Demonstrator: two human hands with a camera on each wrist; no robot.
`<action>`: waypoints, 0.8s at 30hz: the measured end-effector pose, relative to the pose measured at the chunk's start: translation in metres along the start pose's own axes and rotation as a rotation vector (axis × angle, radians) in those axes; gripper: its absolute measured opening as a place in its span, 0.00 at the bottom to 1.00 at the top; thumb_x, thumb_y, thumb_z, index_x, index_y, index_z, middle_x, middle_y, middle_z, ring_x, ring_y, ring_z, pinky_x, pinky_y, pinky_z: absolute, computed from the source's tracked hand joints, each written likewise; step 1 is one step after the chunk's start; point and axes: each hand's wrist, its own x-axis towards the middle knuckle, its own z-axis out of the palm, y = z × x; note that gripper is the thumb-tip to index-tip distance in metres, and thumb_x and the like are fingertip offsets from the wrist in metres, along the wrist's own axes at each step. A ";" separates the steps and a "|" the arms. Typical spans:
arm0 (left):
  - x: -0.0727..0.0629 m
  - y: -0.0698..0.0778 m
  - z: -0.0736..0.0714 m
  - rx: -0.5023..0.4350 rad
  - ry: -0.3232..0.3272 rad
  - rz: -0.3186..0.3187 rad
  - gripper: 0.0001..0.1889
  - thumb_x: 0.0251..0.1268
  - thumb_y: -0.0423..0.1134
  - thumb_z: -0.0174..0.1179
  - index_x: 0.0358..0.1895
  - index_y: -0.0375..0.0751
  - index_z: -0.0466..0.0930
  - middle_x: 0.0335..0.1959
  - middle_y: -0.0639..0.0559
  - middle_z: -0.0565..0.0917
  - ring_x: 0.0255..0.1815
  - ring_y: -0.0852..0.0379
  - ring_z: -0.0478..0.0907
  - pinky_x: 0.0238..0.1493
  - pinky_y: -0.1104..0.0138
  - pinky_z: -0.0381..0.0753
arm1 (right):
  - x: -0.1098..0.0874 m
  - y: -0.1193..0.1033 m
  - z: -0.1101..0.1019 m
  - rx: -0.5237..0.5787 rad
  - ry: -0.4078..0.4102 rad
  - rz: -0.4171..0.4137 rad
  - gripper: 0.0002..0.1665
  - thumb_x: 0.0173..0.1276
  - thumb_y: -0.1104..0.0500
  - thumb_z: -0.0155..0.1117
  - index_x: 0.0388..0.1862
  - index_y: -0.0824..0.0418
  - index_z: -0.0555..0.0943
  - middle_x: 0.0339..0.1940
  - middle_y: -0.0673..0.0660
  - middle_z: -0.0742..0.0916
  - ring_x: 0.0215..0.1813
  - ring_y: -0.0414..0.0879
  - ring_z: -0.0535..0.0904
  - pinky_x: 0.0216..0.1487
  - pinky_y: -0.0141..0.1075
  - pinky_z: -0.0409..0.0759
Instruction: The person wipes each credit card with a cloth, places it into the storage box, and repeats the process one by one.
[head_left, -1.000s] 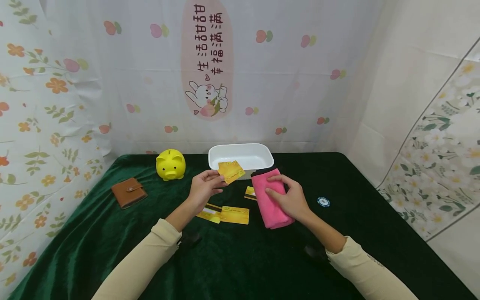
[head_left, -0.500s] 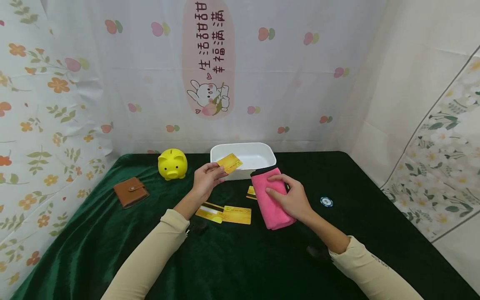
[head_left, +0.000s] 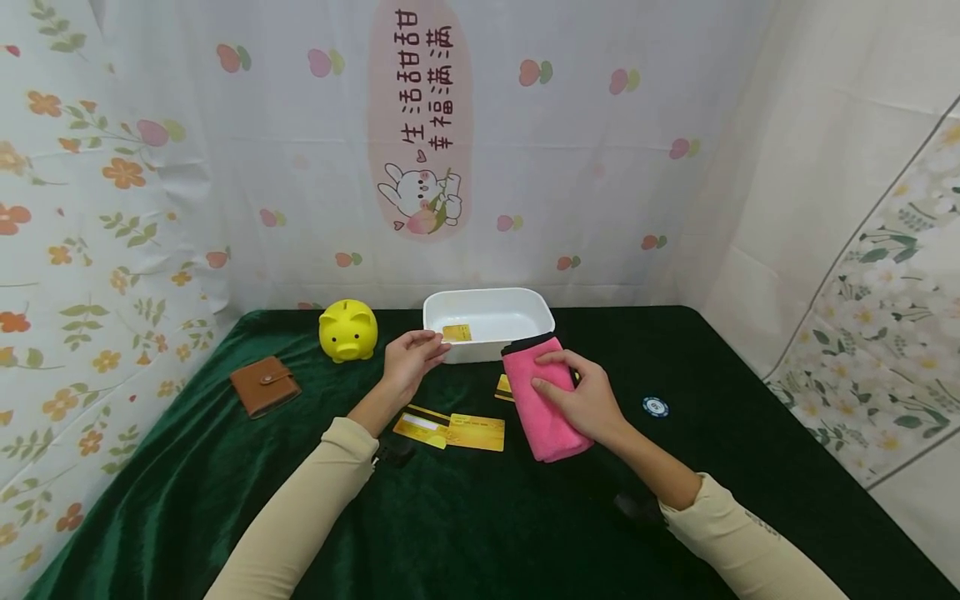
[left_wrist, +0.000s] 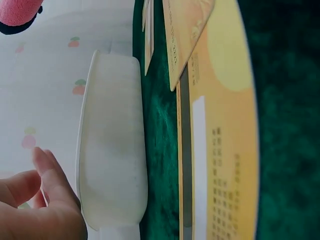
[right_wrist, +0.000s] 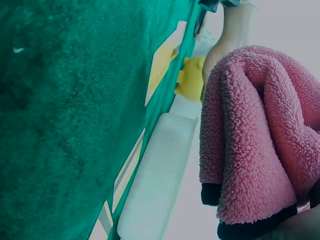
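My left hand hovers at the left front corner of a white rectangular box, fingers loosely bent with nothing between them. Inside the box, near that hand, lies a yellow bank card. My right hand grips a folded pink towel with dark trim, held up just right of the box's front. The right wrist view shows the fluffy towel close up, in folds. On the cloth before the box, a card with a magnetic stripe touches another yellow card. A further card is partly covered by the towel.
A yellow piggy bank stands left of the box. Farther left lies a brown wallet with a snap strap. A blue and white poker chip lies to the right on the dark green tablecloth. Printed curtains hang behind.
My left hand has let go of the yellow card, which now lies in the white box. The right hand keeps its grip on the towel in nearly the same place.
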 end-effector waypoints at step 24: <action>-0.018 -0.012 0.033 0.778 -0.515 0.273 0.19 0.66 0.33 0.65 0.58 0.32 0.78 0.55 0.42 0.82 0.48 0.45 0.83 0.44 0.60 0.84 | -0.009 0.009 -0.018 -0.026 0.021 0.017 0.16 0.68 0.60 0.68 0.54 0.58 0.80 0.54 0.63 0.80 0.34 0.55 0.82 0.33 0.40 0.84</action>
